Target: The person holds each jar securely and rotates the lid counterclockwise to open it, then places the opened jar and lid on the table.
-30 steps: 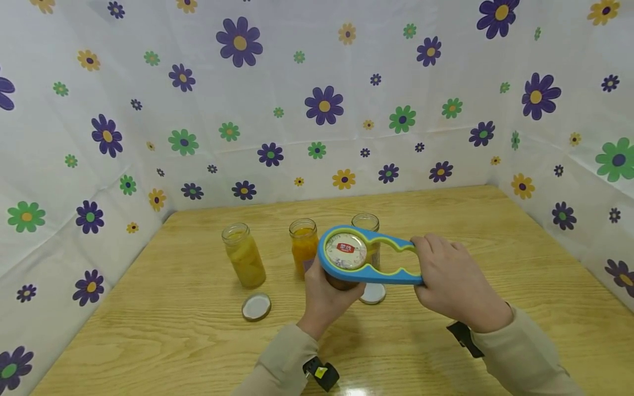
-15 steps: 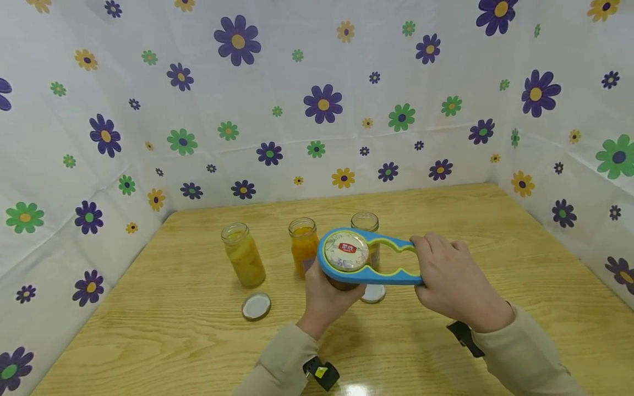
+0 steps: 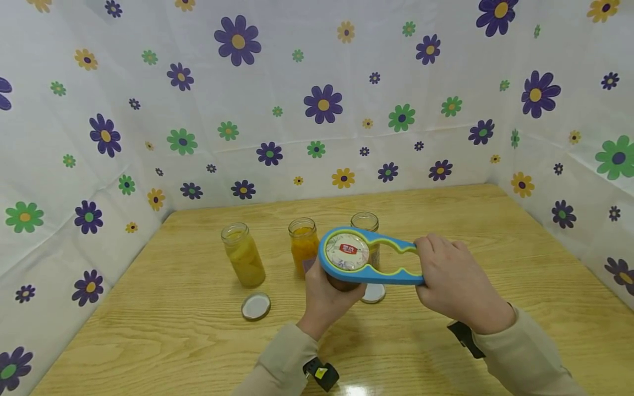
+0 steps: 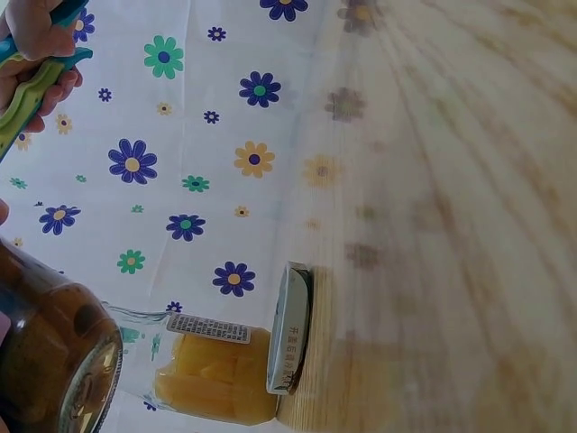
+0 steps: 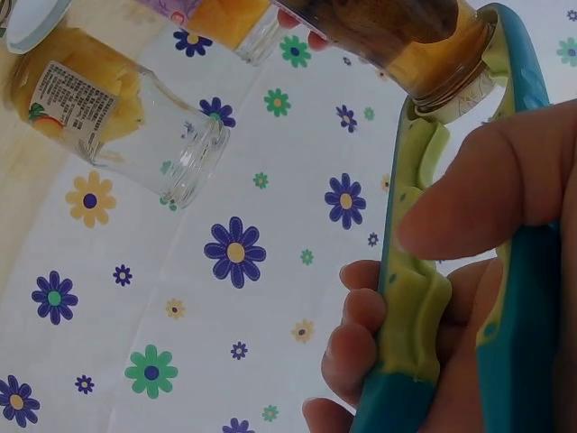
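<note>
My left hand (image 3: 327,302) grips a glass jar (image 4: 54,347) with dark brown contents, raised above the table and tilted. Around its patterned lid (image 3: 348,252) with a red label sits the ring of a blue and yellow-green jar opener (image 3: 396,279). The handles of that opener are in my right hand (image 3: 453,280), fingers wrapped about them. In the right wrist view the thumb lies across the handles (image 5: 410,316), and the lid's side shows between the jaws. Most of the jar's body is hidden by the left hand and the opener in the head view.
Behind stand three lidless jars: a yellow-filled jar (image 3: 245,258) at left, an orange-filled jar (image 3: 303,247) in the middle, and another jar (image 3: 365,221) partly behind the opener. Loose lids lie on the wooden table, one lid (image 3: 256,306) at left, another lid (image 3: 373,293) near the hands.
The opener and my right hand have shifted very slightly to the right. My left hand keeps its grip on the jar, and the other jars and lids have not moved.
</note>
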`<state>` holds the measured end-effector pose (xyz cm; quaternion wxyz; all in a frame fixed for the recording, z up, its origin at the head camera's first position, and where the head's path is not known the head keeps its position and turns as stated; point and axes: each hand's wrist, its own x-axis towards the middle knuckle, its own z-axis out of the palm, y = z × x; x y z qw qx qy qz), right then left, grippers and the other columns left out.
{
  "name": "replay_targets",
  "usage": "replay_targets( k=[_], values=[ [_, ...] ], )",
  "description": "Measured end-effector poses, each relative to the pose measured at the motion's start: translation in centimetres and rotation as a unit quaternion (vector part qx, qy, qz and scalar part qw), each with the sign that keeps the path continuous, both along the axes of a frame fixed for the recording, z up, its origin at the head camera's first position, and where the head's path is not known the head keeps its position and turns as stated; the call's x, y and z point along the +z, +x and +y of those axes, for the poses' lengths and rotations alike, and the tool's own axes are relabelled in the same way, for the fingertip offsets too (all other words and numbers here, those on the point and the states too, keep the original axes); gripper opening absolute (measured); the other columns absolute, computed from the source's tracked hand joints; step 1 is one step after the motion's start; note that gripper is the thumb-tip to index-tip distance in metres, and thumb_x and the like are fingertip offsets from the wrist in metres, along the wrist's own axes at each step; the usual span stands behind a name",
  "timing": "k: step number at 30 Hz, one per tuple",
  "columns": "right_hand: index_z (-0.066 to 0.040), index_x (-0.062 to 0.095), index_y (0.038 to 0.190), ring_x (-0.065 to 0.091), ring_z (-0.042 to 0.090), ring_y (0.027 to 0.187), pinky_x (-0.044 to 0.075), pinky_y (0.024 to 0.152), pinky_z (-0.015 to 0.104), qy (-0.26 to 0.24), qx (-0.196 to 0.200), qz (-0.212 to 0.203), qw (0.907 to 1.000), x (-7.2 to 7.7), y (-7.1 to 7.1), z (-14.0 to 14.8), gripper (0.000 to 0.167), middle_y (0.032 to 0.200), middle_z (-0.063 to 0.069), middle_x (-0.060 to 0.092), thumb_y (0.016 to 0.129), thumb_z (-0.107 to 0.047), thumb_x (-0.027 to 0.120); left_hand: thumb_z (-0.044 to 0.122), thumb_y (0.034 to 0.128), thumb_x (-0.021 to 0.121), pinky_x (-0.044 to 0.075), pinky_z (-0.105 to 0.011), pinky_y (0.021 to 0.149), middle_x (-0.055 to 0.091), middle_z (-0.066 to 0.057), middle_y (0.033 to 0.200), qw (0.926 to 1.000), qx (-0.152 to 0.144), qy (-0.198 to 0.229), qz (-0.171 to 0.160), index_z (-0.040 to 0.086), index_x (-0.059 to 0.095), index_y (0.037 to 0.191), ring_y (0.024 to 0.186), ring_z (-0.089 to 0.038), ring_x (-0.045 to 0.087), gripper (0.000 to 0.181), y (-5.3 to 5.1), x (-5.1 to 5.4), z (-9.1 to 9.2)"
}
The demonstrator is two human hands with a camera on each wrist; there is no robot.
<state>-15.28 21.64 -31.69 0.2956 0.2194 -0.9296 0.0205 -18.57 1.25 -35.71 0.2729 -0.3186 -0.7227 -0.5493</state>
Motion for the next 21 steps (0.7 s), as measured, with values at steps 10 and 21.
replay_targets(
  k=[10,21],
  values=[
    [0.001,0.051,0.087,0.036,0.015,0.056,0.029,0.050,0.027,0.010,-0.005,-0.013,0.9998,-0.05,0.02,-0.10,0.026,0.069,0.005,0.043,0.061,-0.003,0.053,-0.007,0.0559,0.075,0.045,-0.035,0.084,0.056,-0.016,0.104,0.9999,-0.006,0.013,0.001,-0.005,0.046,0.112,0.095,-0.025,0.055,0.063,-0.02,0.07,0.14],
    [0.001,0.050,0.086,0.036,0.015,0.055,0.028,0.049,0.027,0.007,-0.002,-0.011,0.9999,-0.03,0.02,-0.08,0.026,0.069,0.005,0.044,0.060,-0.002,0.053,-0.006,0.0571,0.075,0.044,-0.036,0.084,0.056,-0.016,0.104,0.9999,-0.001,0.010,-0.009,-0.004,0.047,0.112,0.096,-0.025,0.054,0.062,0.09,0.11,0.08]
  ],
)
